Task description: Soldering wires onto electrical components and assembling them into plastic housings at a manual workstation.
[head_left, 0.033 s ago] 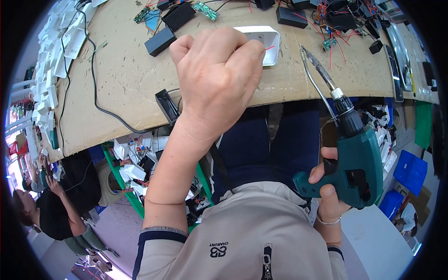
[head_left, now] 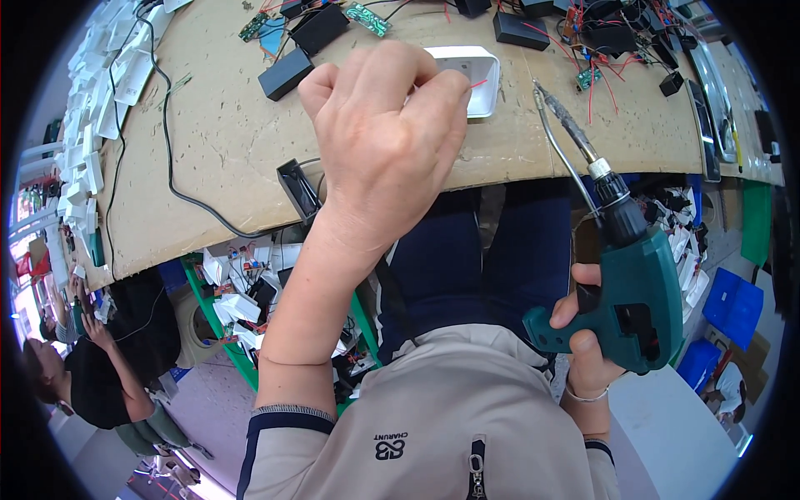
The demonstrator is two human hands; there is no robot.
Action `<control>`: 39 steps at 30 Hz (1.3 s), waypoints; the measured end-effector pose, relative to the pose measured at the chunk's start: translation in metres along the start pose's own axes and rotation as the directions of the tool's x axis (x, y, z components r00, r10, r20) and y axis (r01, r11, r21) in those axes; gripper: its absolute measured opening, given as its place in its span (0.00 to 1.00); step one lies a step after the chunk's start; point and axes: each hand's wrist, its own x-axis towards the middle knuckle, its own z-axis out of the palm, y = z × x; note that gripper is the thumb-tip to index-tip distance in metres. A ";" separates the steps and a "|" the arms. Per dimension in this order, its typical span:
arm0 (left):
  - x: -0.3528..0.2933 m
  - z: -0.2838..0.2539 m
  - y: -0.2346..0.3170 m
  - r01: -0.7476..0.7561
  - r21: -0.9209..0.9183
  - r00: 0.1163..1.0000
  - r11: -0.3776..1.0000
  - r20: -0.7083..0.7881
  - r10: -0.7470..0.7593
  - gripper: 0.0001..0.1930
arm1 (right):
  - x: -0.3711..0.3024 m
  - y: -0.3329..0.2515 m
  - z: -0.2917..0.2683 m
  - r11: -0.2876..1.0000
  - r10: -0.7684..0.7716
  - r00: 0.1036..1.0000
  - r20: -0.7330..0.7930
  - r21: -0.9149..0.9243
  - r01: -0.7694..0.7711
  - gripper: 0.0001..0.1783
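My left hand (head_left: 387, 133) is closed, its back turned up, over the table and partly in front of a white plastic casing (head_left: 486, 96). A short end of red wire (head_left: 478, 83) pokes out beside its index finger; the rest of what the fist holds is hidden. In my right hand (head_left: 587, 333) is a green pistol-shaped soldering gun (head_left: 646, 287), gripped by its handle. Its metal tip and thin curved feed tube (head_left: 560, 142) point up and left, over the table, to the right of the casing.
Black boxes (head_left: 286, 73), a green circuit board (head_left: 368, 18) and red-wired parts (head_left: 587, 77) lie along the far side. A black cable (head_left: 171, 158) crosses the left. White casings (head_left: 83, 158) pile at the left edge. A person (head_left: 100, 367) works at left. Bins of parts (head_left: 250, 292) stand below.
My left hand has shifted very slightly left, and the red wire end with it. The soldering gun has moved a little to the left too.
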 end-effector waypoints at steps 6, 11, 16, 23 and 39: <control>0.003 0.006 0.001 0.068 0.112 0.997 0.991 -0.036 -0.065 0.03 | -0.001 0.001 0.003 0.998 0.069 0.996 0.047 0.006 -0.070 0.35; 0.002 0.015 -0.004 0.096 0.089 0.995 0.991 0.013 -0.098 0.03 | 0.001 0.007 0.002 0.997 0.079 0.989 0.122 -0.002 -0.080 0.34; 0.014 0.009 0.006 0.060 0.119 0.993 0.991 0.092 -0.071 0.07 | 0.000 0.008 0.001 0.990 0.144 0.974 0.173 -0.026 -0.142 0.33; 0.018 0.056 -0.031 -0.390 -0.173 0.767 0.905 -0.604 0.215 0.03 | -0.003 0.012 0.004 0.994 0.090 0.958 0.274 -0.088 -0.068 0.32; 0.013 0.052 -0.028 -0.332 -0.199 0.812 0.922 -0.558 0.172 0.03 | 0.008 0.014 0.018 0.987 0.066 0.942 0.330 -0.159 -0.013 0.25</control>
